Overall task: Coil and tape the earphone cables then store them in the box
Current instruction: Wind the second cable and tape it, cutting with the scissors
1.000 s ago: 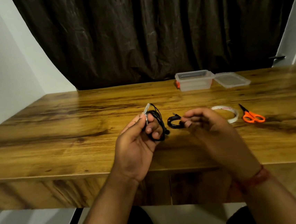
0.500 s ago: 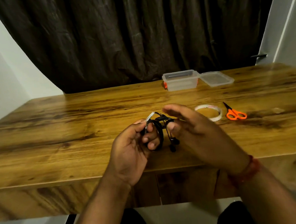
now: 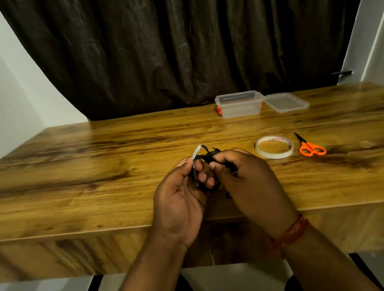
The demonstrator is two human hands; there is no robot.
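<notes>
I see my left hand (image 3: pixel 180 200) fingers curled around the coiled earphone cable (image 3: pixel 207 158), a tape strip at their tips; right hand (image 3: pixel 248 177) fingers pinch it. Taping unfinished, I judge; box (image 3: pixel 240 110) waits beyond.

a dim, warm-lit scene is shown; glare is seen on the table (image 3: pixel 324 118), and edges are bent by wide-angle distortion.
</notes>
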